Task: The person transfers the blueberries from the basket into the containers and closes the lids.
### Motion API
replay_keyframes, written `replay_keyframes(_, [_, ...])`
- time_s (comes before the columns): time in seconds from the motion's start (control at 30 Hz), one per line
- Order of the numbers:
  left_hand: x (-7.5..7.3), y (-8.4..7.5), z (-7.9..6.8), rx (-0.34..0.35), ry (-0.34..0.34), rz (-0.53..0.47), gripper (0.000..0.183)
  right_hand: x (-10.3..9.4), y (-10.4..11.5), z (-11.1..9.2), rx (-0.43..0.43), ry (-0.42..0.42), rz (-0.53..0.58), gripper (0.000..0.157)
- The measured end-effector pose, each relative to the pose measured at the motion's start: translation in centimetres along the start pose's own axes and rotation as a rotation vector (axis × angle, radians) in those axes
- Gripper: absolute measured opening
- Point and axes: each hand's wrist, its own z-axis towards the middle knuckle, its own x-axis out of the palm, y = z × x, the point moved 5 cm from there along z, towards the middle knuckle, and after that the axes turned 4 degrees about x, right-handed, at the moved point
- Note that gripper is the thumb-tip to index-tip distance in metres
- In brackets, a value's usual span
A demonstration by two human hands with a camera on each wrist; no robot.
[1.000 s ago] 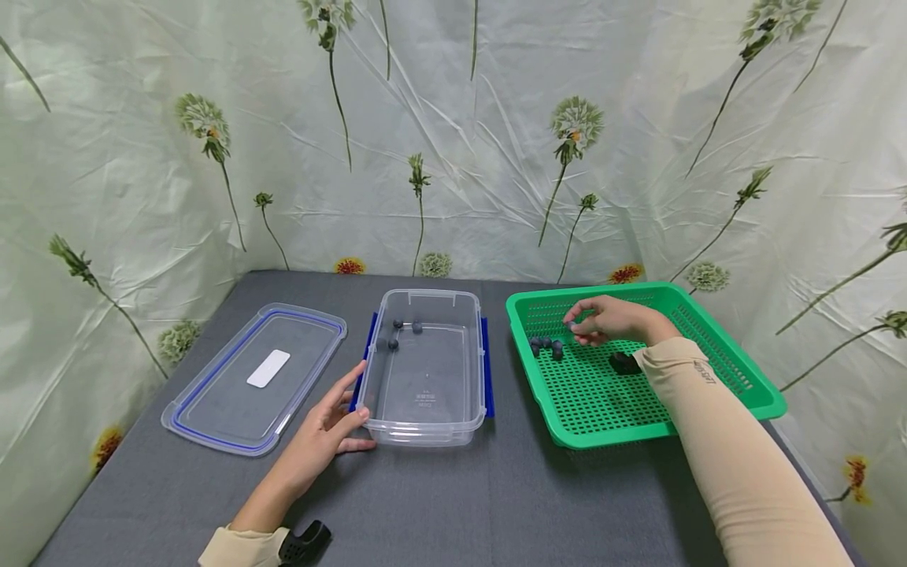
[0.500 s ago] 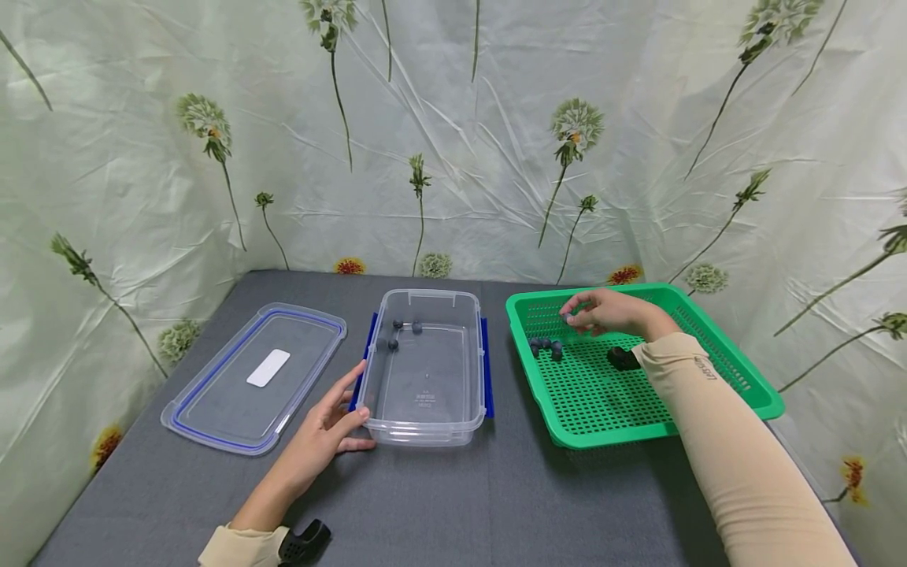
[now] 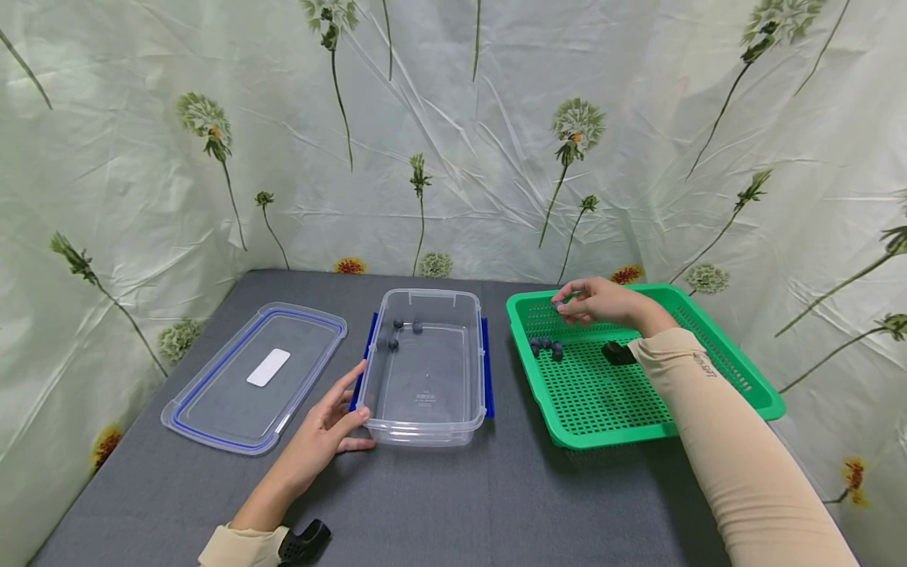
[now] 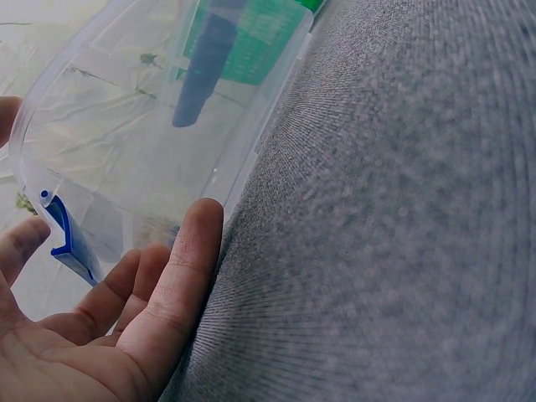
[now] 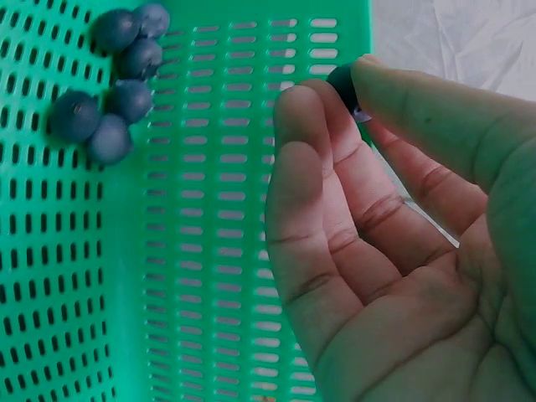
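In the head view, my right hand is above the far left part of the green basket. It pinches a blueberry between thumb and fingertips, largely covered by them in the right wrist view. Several more blueberries lie clustered in the basket, apart from the hand. My left hand rests against the near left corner of a clear plastic container, its fingers fairly straight and spread along the outside. Three blueberries sit toward the container's far left.
A clear lid with a blue seal and a white label lies left of the container. Blue side clips hang on the container. Grey cloth covers the table; a floral curtain hangs behind it.
My right hand has moved slightly up and to the left over the basket, still pinching the blueberry. My left hand and the container have stayed in place.
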Motion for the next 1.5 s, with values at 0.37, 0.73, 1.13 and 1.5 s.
replay_keyframes(0.37, [0.0,0.0,0.0,0.002,0.004,-0.002,0.072,0.5,2.4,0.0,-0.072,-0.008,0.009,0.042])
replay_keyframes(0.73, [0.0,-0.2,0.0,0.009,0.003,-0.003,0.072,0.9,4.4,0.6,-0.143,-0.046,-0.006,0.039])
replay_keyframes(1.13, [0.1,-0.1,-0.1,-0.008,0.002,0.011,0.072,2.1,6.9,1.6,-0.178,-0.043,-0.022,0.032])
replay_keyframes(1.5, [0.0,-0.2,-0.1,0.004,0.001,0.011,0.072,3.7,8.9,2.6,-0.196,-0.029,-0.031,0.031])
